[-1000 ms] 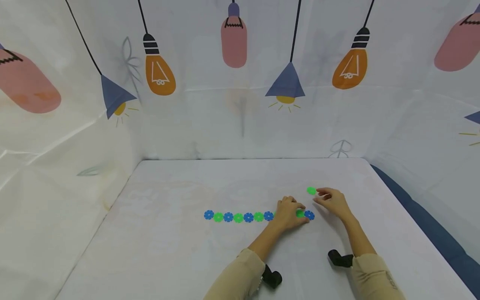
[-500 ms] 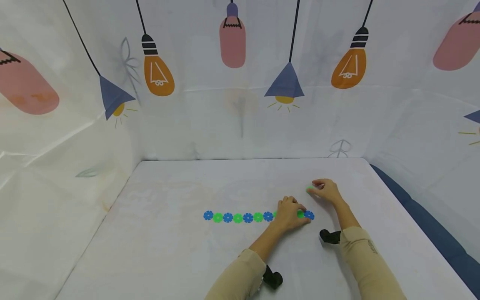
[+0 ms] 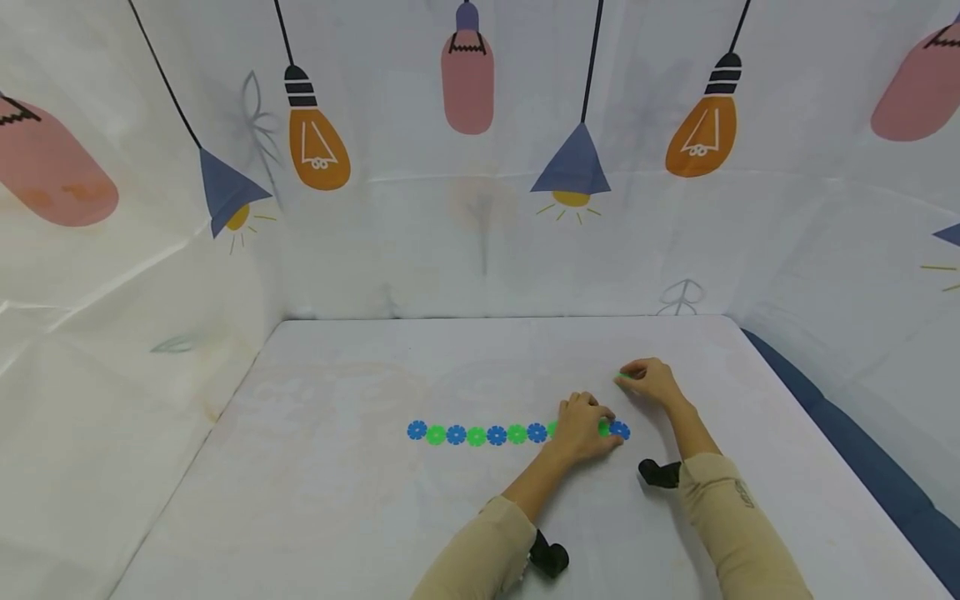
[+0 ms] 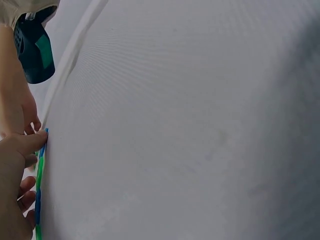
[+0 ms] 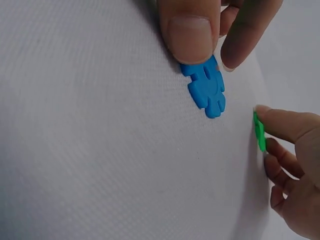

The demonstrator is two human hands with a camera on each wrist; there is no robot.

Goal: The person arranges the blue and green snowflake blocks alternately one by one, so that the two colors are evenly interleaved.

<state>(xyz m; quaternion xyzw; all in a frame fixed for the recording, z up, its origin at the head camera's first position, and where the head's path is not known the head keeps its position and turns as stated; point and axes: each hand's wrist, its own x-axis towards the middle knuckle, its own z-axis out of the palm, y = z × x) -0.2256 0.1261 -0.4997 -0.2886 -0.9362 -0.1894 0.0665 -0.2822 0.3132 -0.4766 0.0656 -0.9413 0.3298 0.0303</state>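
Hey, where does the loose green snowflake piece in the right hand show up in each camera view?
Head: the loose green piece sits right of centre, pinched at the right hand, beyond the row.
Left wrist: not in view; only the row's edge by the left hand.
Right wrist: edge-on at the right, on a fingertip.
Shared landmark: the blue end piece of the row, under the left thumb in the right wrist view.

1. Five flat blue plastic snowflake-shaped discs (image 3: 457, 434) show in the row at lower centre of the head view.
2. Five flat green plastic snowflake-shaped discs (image 3: 476, 436): four in the row, two of them partly hidden by a hand, and one apart, just above the row's right end.
3. Two hands: the left hand (image 3: 583, 430) and the right hand (image 3: 654, 381).
4. Two black wrist-worn cameras (image 3: 658, 473).
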